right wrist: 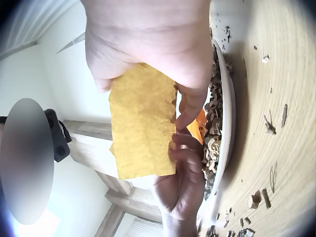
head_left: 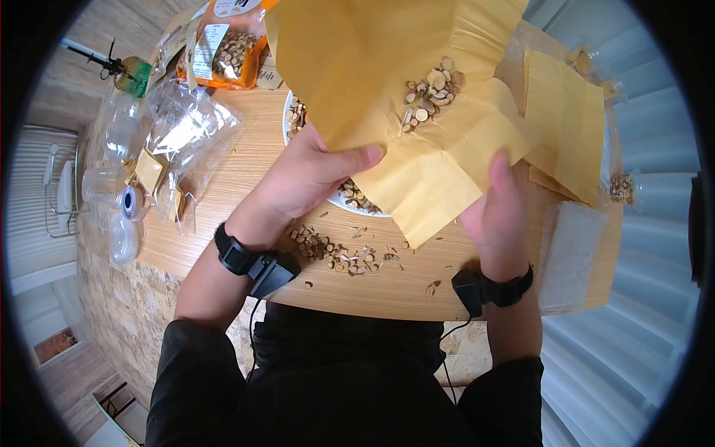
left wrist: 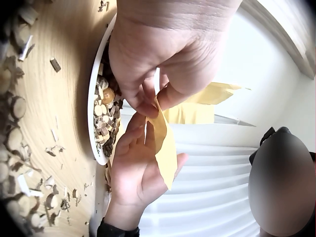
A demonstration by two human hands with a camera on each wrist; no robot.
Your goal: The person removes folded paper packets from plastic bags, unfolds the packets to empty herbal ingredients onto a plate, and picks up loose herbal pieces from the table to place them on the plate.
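Observation:
A yellow paper sheet (head_left: 462, 171) is held up over a white plate (head_left: 365, 208) of sliced dried pieces. A small heap of round slices (head_left: 433, 93) lies on the paper. The left hand (head_left: 313, 167) pinches the paper's near left edge, thumb on top; in the left wrist view the left hand (left wrist: 168, 54) grips the folded edge (left wrist: 165, 148). The right hand (head_left: 497, 212) holds the paper's right side, thumb up and fingers beneath. In the right wrist view both the right hand (right wrist: 153, 44) and the left hand (right wrist: 182, 182) hold the paper (right wrist: 143, 123).
Loose slices and bits (head_left: 342, 253) lie scattered at the table's front edge. Orange bag (head_left: 231, 56), clear plastic bag (head_left: 186, 123), tape roll (head_left: 132, 203) and clear cups (head_left: 102, 185) stand left. More yellow paper (head_left: 564, 123) and a clear sleeve (head_left: 572, 249) lie right.

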